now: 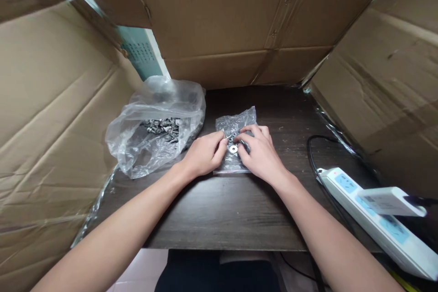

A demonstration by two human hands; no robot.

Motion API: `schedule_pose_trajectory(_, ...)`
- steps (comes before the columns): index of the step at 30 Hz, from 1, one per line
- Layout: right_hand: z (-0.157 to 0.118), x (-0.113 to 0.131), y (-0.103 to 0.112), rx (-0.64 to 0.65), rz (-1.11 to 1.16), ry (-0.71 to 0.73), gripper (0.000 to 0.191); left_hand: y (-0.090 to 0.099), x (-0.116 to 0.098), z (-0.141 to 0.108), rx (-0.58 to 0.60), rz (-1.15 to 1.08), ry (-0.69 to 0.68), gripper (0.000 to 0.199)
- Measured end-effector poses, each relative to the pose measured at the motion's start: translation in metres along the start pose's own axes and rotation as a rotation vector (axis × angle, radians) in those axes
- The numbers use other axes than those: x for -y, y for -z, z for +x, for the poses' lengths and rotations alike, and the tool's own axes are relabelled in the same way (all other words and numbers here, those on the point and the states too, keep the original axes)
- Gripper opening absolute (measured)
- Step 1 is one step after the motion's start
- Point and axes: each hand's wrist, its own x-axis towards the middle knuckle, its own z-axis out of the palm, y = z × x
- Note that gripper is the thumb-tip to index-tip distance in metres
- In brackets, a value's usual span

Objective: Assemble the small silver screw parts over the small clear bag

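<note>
Left hand point(204, 154) and right hand point(258, 153) both curled, fingertips pinching a small clear bag point(235, 143) of washers mid-desk point(219, 219), larger bag of screws point(155, 130) far left

Glossy clear plastic bags point(236, 127), shiny metal washer point(233, 148), probably steel; dark matt wood-grain surface point(222, 210), rough cardboard walls point(51, 114).
</note>
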Motion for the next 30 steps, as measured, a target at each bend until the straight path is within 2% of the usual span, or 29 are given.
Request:
schedule_pose_trajectory(8, 0.000, -0.002, -0.001, -0.009, -0.024, 0.001, 0.018, -0.003, 0.002, 0.000, -0.025, 0.005, -0.039, 0.013)
schedule_pose_trajectory(17, 0.001, 0.001, 0.003, 0.076, -0.077, 0.076, 0.005, -0.003, 0.004, -0.001, -0.011, -0.027, -0.032, 0.014)
schedule_pose_trajectory(30, 0.000, -0.001, 0.012, 0.147, -0.007, 0.079, 0.009, -0.003, 0.004, -0.001, -0.010, -0.009, -0.029, 0.015)
